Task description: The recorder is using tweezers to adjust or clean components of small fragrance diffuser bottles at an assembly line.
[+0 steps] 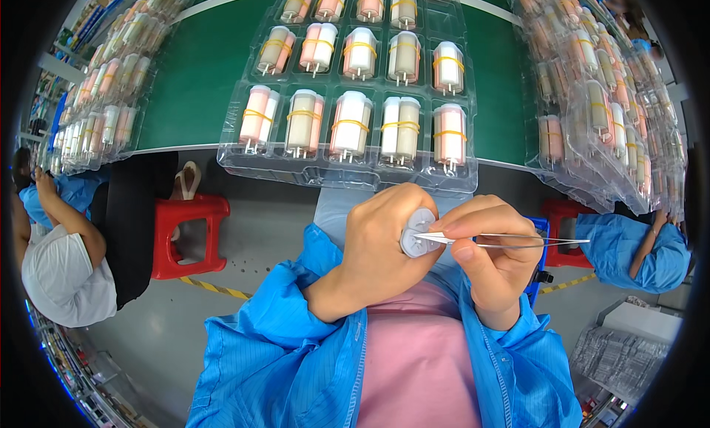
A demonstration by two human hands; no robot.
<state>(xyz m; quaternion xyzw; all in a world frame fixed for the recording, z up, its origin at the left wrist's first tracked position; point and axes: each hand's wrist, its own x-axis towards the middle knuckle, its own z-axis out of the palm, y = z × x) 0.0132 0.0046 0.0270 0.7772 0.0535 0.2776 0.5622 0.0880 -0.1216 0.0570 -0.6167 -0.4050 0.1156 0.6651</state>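
Fisted around a pale grey, lobed end piece [421, 220], my left hand [381, 236] is closed in front of my chest. The rest of what it grips is hidden inside the fist. My right hand [497, 254] pinches a pair of metal tweezers [568, 242] between thumb and fingers. Their fine tips lie against the face of the end piece, and their joined end points right. Just beyond my hands is a clear plastic tray [277, 168]. In its pockets stand several bundles of pink, white and beige cylinders [351, 128], each with a yellow band and small prongs.
The tray rests on a green tabletop [196, 88] and overhangs its near edge. Stacked trays of similar bundles rise at left [111, 80] and right [629, 125]. Red stools [190, 236] stand below. Co-workers sit at left [70, 265] and right [629, 243].
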